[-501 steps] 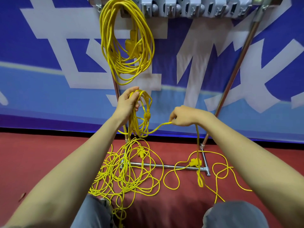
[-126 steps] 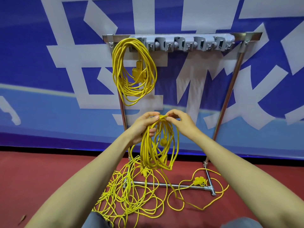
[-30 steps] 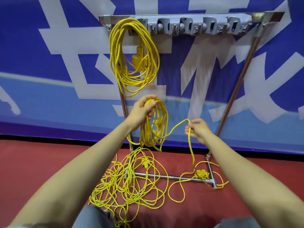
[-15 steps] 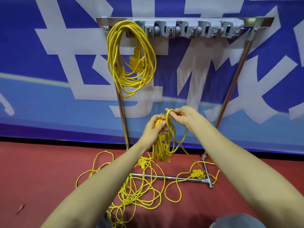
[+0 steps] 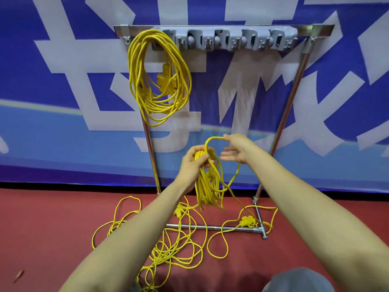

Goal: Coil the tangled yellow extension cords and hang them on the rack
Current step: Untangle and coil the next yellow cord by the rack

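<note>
My left hand grips the top of a half-made coil of yellow cord that hangs below it in front of the rack. My right hand is beside it, fingers spread and relaxed, with a fresh loop of the same cord draped over its thumb side. The rest of that cord trails to a yellow plug on the floor. A tangled pile of yellow cord lies on the red floor below. One finished coil hangs from the leftmost hook of the metal rack.
The rack's grey hook strip has several free hooks to the right of the hung coil. Its steel legs and base bar stand on the red floor before a blue and white banner. My knees show at the bottom edge.
My right hand has laid another loop over the coil and opened its fingers. The view has pulled back slightly and the hands sit lower in it.
</note>
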Motion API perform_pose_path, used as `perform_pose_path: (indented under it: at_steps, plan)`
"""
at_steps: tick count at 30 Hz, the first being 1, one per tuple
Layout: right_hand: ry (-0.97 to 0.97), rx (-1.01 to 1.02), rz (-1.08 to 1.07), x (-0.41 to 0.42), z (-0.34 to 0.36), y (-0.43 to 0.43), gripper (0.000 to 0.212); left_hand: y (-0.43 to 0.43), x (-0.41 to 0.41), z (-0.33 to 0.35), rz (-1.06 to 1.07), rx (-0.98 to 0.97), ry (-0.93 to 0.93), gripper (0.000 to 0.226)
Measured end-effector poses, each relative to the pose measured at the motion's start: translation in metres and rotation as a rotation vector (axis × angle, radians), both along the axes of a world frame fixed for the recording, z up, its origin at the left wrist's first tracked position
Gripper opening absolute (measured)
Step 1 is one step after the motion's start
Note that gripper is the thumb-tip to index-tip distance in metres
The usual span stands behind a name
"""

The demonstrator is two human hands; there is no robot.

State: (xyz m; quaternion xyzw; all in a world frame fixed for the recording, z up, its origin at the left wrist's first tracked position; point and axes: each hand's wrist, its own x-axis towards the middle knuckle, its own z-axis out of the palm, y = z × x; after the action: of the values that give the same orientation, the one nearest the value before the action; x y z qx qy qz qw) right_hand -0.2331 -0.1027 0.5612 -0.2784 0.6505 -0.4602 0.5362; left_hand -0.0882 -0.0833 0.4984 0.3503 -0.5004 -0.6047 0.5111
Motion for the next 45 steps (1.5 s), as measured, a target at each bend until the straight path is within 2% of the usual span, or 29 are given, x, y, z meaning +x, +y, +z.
perform_pose_path:
  at_steps: [2, 3, 6, 8, 10, 11, 13, 15, 18, 23, 27, 30, 34, 37, 43, 45]
  plan:
    - [0.377, -0.004, 0.252, -0.008, -0.015, 0.014, 0.042, -0.006, 0.007, 0.001, 0.041, 0.037, 0.019, 0.017]
    - [0.474, -0.027, 0.351, -0.009, -0.025, 0.02, 0.055, -0.009, 0.01, 0.002, 0.043, 0.046, 0.019, 0.016]
    - [0.54, -0.159, 0.468, -0.004, -0.057, 0.036, 0.097, -0.014, 0.015, 0.004, 0.044, 0.05, -0.008, 0.016]
    - [0.511, -0.273, 0.472, -0.001, -0.075, 0.041, 0.103, -0.016, 0.02, 0.007, 0.087, 0.048, -0.005, 0.016]
    - [0.468, -0.336, 0.526, 0.005, -0.086, 0.044, 0.096, -0.019, 0.027, 0.013, 0.134, 0.045, 0.021, 0.018]
    - [0.536, -0.352, 0.583, 0.007, -0.09, 0.043, 0.084, -0.02, 0.031, 0.015, 0.145, 0.048, 0.03, 0.018]
    - [0.809, -0.438, 0.647, 0.011, -0.096, 0.039, 0.046, -0.022, 0.037, 0.02, 0.146, 0.056, 0.046, 0.019]
    - [0.9, -0.516, 0.624, 0.017, -0.096, 0.036, 0.021, -0.022, 0.041, 0.024, 0.142, 0.045, 0.038, 0.019]
    - [0.949, -0.555, 0.599, 0.021, -0.089, 0.032, 0.008, -0.022, 0.048, 0.026, 0.136, 0.021, 0.024, 0.017]
    - [0.961, -0.489, 0.461, -0.008, -0.082, 0.032, 0.006, -0.025, 0.055, 0.019, 0.15, 0.06, 0.056, 0.027]
    - [0.936, -0.288, 0.279, -0.033, -0.075, 0.033, 0.013, -0.023, 0.05, 0.008, 0.15, 0.096, 0.001, 0.03]
    - [1.07, 0.008, 0.386, -0.045, -0.076, 0.033, 0.016, -0.012, 0.039, -0.003, 0.102, 0.106, -0.045, 0.031]
    - [1.148, 0.162, 0.406, -0.062, -0.078, 0.042, 0.026, 0.0, 0.023, -0.014, 0.085, 0.162, -0.031, 0.031]
    - [1.071, 0.269, 0.498, -0.071, -0.066, 0.052, 0.017, 0.009, 0.008, -0.02, 0.052, 0.197, -0.029, 0.031]
    - [0.84, 0.321, 0.56, -0.078, -0.042, 0.07, 0.022, 0.026, -0.032, -0.019, -0.041, 0.195, -0.058, 0.024]
    - [0.716, 0.276, 0.586, -0.074, -0.029, 0.078, 0.021, 0.03, -0.043, -0.02, -0.06, 0.187, -0.07, 0.02]
